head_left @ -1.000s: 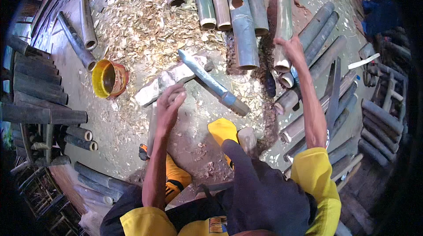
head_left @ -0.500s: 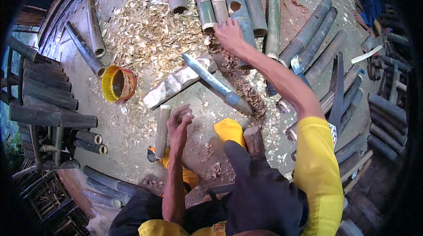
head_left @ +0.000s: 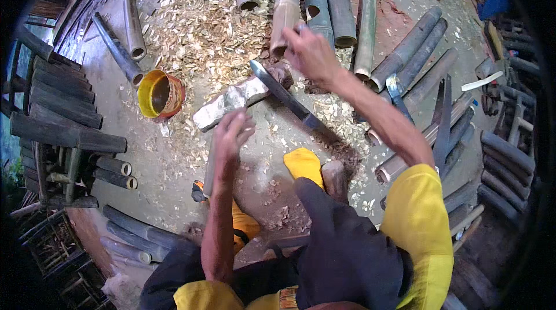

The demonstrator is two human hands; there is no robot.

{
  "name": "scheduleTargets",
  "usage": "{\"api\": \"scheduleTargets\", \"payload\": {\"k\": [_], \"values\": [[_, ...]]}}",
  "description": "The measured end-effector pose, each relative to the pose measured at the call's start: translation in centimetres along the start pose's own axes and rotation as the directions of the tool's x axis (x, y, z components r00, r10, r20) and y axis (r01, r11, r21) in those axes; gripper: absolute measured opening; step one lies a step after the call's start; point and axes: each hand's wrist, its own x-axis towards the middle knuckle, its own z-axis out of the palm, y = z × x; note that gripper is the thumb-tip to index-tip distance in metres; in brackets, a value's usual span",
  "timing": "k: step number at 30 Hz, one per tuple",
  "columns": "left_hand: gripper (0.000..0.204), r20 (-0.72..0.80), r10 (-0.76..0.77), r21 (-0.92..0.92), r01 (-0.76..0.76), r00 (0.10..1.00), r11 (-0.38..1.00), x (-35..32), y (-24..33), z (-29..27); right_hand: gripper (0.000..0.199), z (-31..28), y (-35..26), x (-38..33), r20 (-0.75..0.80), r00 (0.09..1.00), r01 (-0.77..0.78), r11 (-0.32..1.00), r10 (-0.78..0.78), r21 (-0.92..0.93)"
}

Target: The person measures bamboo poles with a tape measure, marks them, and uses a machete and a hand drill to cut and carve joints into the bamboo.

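Note:
Near the top centre, my right hand [head_left: 315,58] has its fingers closed at the near end of a brown bamboo tube [head_left: 285,14]. That tube lies beside other bamboo tubes, two of them with holes cut in their sides. Nothing is in my left hand [head_left: 231,133]; its fingers are apart and slightly curled over the near side of a pale stone block [head_left: 223,107]. A large knife [head_left: 284,97] rests across the block, its handle toward my yellow-covered foot [head_left: 303,165]. Partly behind my left hand, a short round stick [head_left: 208,162] shows.
Wood chips [head_left: 197,37] cover the floor ahead. A yellow bucket [head_left: 148,97] with dark contents stands to the left. Stacked bamboo pieces [head_left: 63,136] fill the far left. At right lie more tubes [head_left: 414,43], a saw [head_left: 445,116] and a blade with a blue handle [head_left: 398,95].
My right hand has drawn the brown bamboo tube nearer, past the green tube's end. My left hand has moved forward toward the stone block, its fingers spreading. The view has shifted slightly.

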Motion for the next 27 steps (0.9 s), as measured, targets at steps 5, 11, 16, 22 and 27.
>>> {"api": "scheduleTargets", "payload": {"k": [5, 11, 16, 22, 27], "values": [[0.053, 0.482, -0.116, -0.335, 0.305, 0.869, 0.891, 4.0, 3.6, 5.0, 0.026, -3.1, -10.3, -9.1, -0.053, 0.996, 0.087, 0.926, -0.073, 0.368], [0.073, 0.357, 0.057, 0.253, -0.155, 0.932, 0.955, -0.7, 0.3, 5.0, 0.026, 0.4, -7.3, -16.2, 0.163, 0.745, -0.517, 0.404, 0.647, 0.755], [0.096, 0.386, 0.371, 0.538, -0.533, 0.845, 0.653, -3.9, 0.2, -3.3, 0.067, -1.5, -3.6, -11.2, -0.236, 0.957, -0.151, 0.984, 0.17, 0.094], [0.078, 0.469, 0.262, 0.867, -0.497, 0.843, 0.047, -8.1, 11.7, -8.7, 0.069, -5.7, -2.4, -2.6, -0.211, 0.927, 0.179, 0.859, -0.311, -0.479], [0.057, 0.584, 0.727, 0.797, -0.428, 0.361, -0.427, -6.3, 18.3, -13.0, 0.064, -4.8, -4.3, -2.0, 0.228, 0.964, 0.197, 0.945, -0.138, -0.262]]}}
